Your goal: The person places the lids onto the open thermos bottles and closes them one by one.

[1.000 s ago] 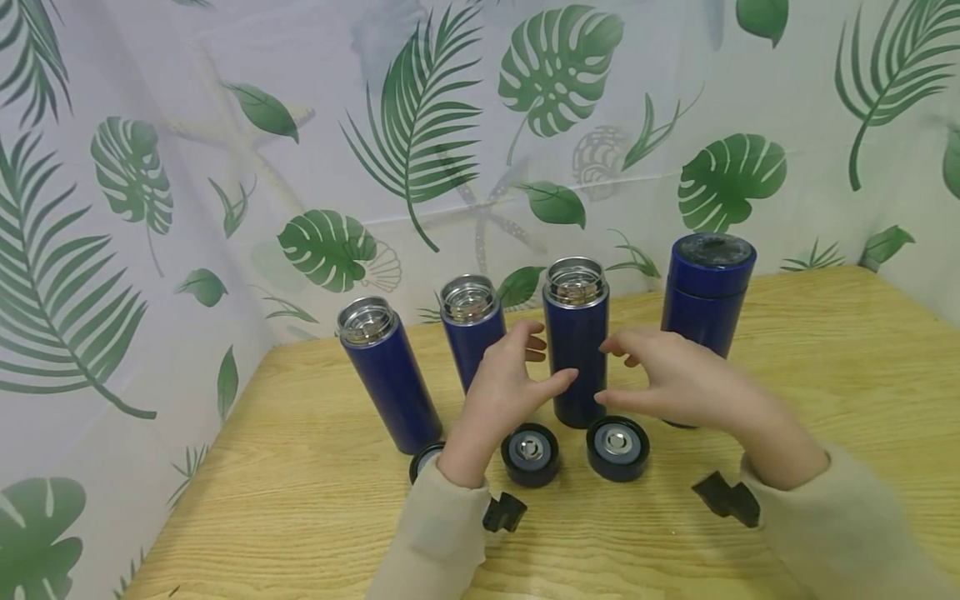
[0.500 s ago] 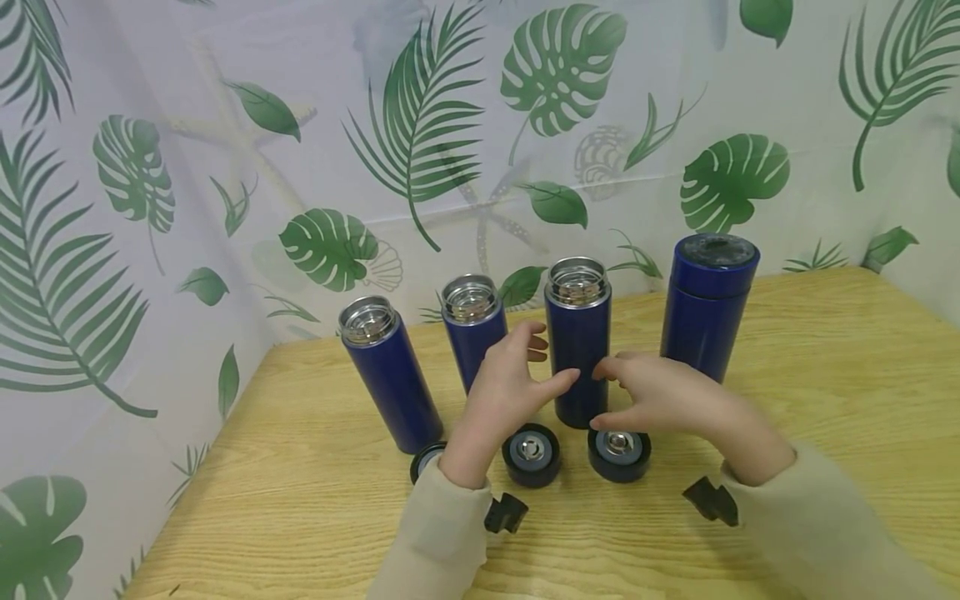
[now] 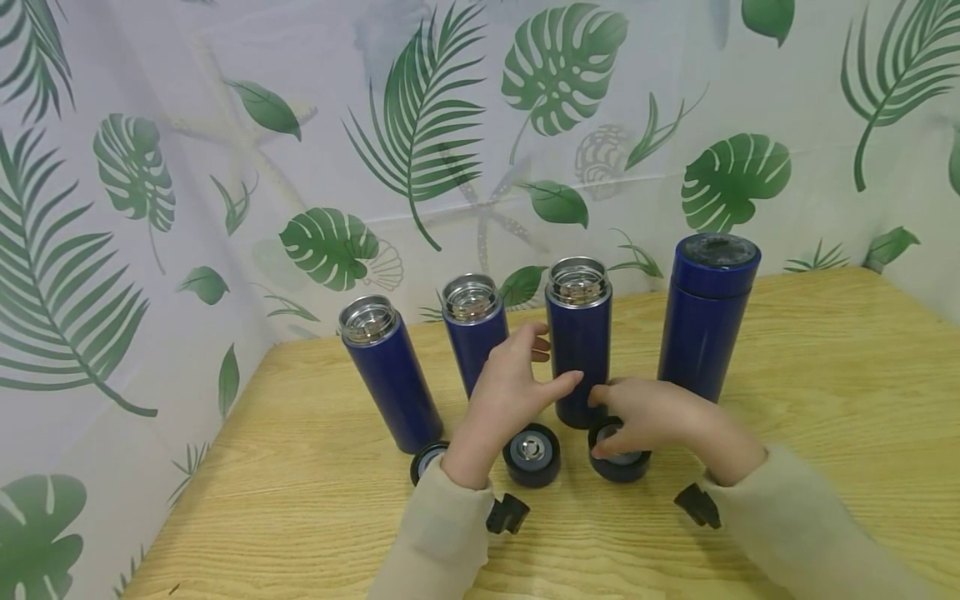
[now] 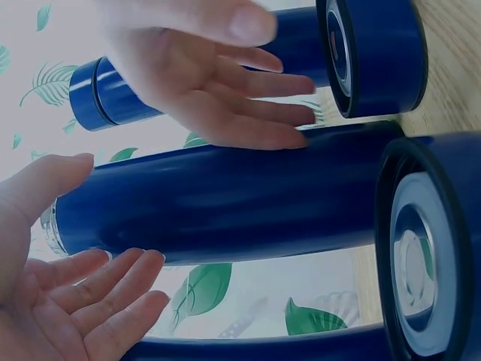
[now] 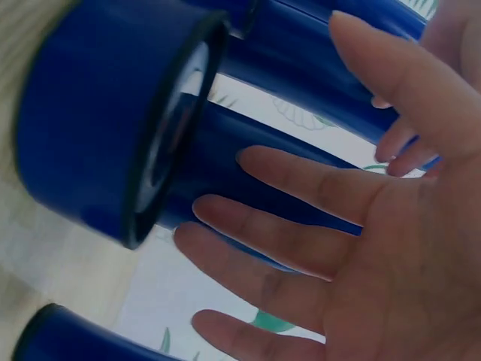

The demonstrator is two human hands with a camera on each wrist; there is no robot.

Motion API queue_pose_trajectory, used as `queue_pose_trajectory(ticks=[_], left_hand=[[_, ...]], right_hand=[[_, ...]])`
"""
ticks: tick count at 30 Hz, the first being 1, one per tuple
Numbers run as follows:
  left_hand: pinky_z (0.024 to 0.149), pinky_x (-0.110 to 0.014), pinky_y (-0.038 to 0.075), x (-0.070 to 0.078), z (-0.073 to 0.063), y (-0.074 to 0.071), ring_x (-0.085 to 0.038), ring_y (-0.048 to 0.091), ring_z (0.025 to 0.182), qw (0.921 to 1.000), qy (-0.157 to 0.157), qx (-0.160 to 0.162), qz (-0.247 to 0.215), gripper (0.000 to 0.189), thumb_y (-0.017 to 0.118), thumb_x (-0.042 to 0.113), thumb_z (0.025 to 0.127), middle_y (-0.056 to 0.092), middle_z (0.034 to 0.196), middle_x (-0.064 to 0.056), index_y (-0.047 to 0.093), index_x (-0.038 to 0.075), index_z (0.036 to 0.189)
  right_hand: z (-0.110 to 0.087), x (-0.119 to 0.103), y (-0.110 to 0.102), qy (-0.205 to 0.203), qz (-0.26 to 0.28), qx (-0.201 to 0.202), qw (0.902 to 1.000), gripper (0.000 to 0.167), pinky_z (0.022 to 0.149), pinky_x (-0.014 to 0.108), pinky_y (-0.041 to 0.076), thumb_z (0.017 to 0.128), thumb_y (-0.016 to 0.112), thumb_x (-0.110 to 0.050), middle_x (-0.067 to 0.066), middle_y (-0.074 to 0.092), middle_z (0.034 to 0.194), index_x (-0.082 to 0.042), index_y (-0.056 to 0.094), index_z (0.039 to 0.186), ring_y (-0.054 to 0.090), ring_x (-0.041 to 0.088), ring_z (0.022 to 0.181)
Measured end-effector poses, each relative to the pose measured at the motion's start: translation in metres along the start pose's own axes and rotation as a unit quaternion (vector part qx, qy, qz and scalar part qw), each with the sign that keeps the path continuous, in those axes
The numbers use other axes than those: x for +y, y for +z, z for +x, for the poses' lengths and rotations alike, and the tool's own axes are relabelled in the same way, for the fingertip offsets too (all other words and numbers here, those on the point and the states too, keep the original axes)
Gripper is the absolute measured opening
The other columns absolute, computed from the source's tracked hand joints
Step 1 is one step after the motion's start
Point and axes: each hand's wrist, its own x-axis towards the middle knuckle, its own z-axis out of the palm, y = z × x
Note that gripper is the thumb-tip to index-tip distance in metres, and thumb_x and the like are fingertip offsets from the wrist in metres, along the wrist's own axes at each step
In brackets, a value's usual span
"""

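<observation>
The round blue lid (image 3: 619,472) with black rim, grey inner disc and shiny metal centre lies inside-up, right of centre in the lower half of the frame. The person's right hand (image 3: 654,413) is above it, fingers extended and thumb apart, holding nothing; contact with the lid cannot be confirmed. The person's left hand (image 3: 517,377), near frame centre, has thumb and fingers spread wide and empty, beside the tall navy-blue cylindrical bottle (image 3: 581,337) with a bare silvery metal mouth. That bottle stands upright directly behind the lid.

Two similar lids lie to the left, one (image 3: 531,468) at lower centre and one (image 3: 422,467) partly hidden by the left sleeve (image 3: 442,525). A capped blue bottle (image 3: 701,333) stands at right of frame.

Assessment: the lid appears light and rigid, its smooth side wall likely somewhat slippery; the sound hold is thumb and fingers opposed around that wall, clear of the inner disc. The bottle appears stiff, heavier and liable to tip if knocked; it is best steadied around mid-body
</observation>
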Motion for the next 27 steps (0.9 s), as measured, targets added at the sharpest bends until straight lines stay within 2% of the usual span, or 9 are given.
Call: queue_pose_trajectory(ticks=[7,16,24,27], left_hand=[[0.076,-0.028,0.046,0.0,0.001,0.001,-0.015,0.055,0.098,1.0,0.002,0.0,0.0,0.054,0.068,0.032,0.078,0.057,0.107,-0.005,0.045,0.009,0.122],[0.076,-0.028,0.046,-0.001,0.001,0.001,-0.015,0.055,0.098,1.0,0.008,-0.003,-0.003,0.053,0.068,0.031,0.078,0.057,0.107,-0.005,0.046,0.009,0.121],[0.076,-0.028,0.046,-0.001,0.002,0.001,-0.015,0.055,0.097,1.0,0.004,-0.005,-0.007,0.055,0.067,0.033,0.078,0.057,0.107,-0.005,0.045,0.01,0.123],[0.076,-0.028,0.046,-0.001,0.002,0.002,-0.015,0.055,0.097,1.0,0.004,-0.004,-0.006,0.055,0.067,0.032,0.078,0.057,0.107,-0.005,0.045,0.01,0.123]], right_hand=[[0.004,0.003,0.007,0.012,0.003,-0.037,0.9992,0.062,0.073,0.037,0.046,0.071,0.072,-0.034,0.011,0.057,0.108,0.002,0.051,0.117,0.056,0.023,0.091],[0.009,0.006,0.012,0.01,0.009,-0.062,0.998,0.061,0.075,0.038,0.045,0.071,0.074,-0.03,0.011,0.058,0.105,0.003,0.051,0.117,0.056,0.024,0.091],[0.011,0.009,0.016,0.023,0.016,-0.095,0.9951,0.075,0.079,0.041,0.043,0.066,0.077,-0.03,0.015,0.054,0.11,0.003,0.043,0.125,0.052,0.027,0.096],[0.011,0.009,0.016,0.028,0.021,-0.098,0.9946,0.08,0.077,0.041,0.043,0.064,0.079,-0.029,0.013,0.055,0.107,0.003,0.041,0.127,0.053,0.023,0.09]])
